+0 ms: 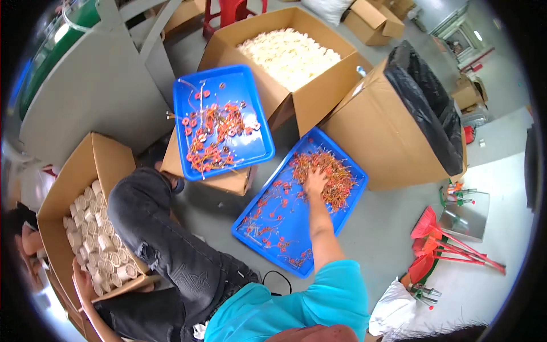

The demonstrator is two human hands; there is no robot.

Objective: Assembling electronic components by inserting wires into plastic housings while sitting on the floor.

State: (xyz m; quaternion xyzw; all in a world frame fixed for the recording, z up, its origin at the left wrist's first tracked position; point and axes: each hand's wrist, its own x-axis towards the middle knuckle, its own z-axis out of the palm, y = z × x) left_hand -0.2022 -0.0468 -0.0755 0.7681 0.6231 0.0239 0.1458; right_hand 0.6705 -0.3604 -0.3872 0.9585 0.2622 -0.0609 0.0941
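My right hand (315,181) reaches out to a blue plastic tray (272,242) on the floor. It lies palm down, fingers spread, on a heap of small red parts with orange wires (336,174) at the tray's far end. A few loose parts are scattered over the rest of that tray. My left hand (78,273) rests at the near rim of an open cardboard box (99,154) packed with white rolls (99,239) at the lower left; its fingers are hard to make out.
A second blue tray (242,85) of the same parts sits on a small carton. Behind it are a large carton of white pieces (288,54) and a carton lined with a black bag (424,91). Red brooms (439,242) lie at right. Another person (17,228) sits at the far left.
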